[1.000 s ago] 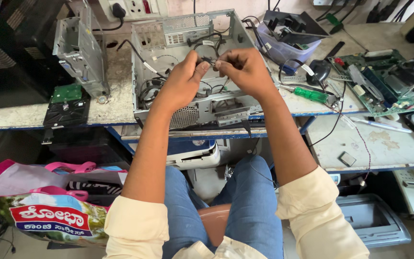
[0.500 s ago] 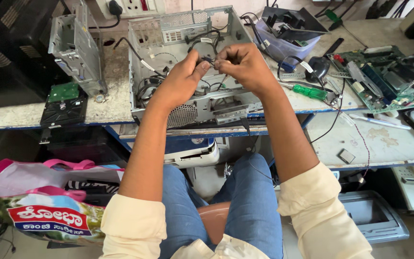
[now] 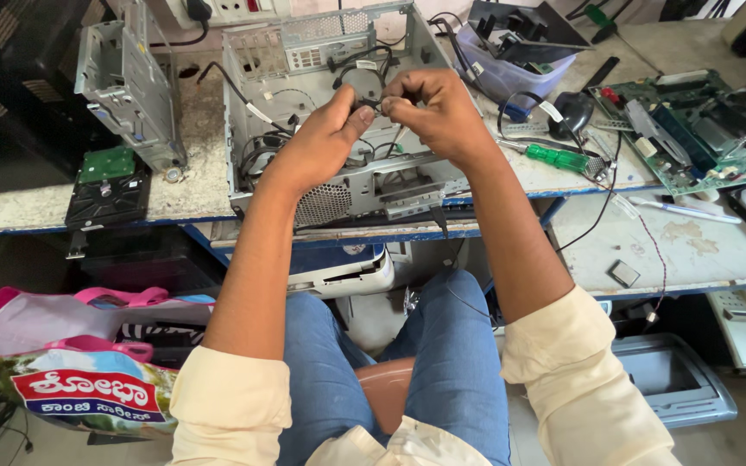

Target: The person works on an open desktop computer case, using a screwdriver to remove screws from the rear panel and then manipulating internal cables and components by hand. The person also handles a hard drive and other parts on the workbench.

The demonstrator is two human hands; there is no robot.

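Far left, a pink-handled bag [image 3: 62, 380] sits on the floor below the bench. Above it a hard drive [image 3: 107, 185] lies flat at the bench edge, green board up, w/ a grey metal drive cage [image 3: 127, 82] standing just behind it.

Centre: an open grey computer case [image 3: 338, 185] lies on the bench [image 3: 192, 194], inside facing up, black wires looped in it. Both hands are held over the case, close together. Left hand [image 3: 321, 142] has thumb and forefinger pinched shut on a small black cable plug [image 3: 371, 107]; right hand [image 3: 438, 112] pinches the same bit from the other side, fingers curled tight. The plug sits between the 2 sets of fingertips, above the case, not resting on anything.

Right of the hands: a green-handled screwdriver [image 3: 559, 158] lies on the bench, a black mouse [image 3: 573, 110] just behind it, a clear plastic tub [image 3: 511, 65] of parts further back. Far right, a green circuit board [image 3: 692, 129] lies flat.
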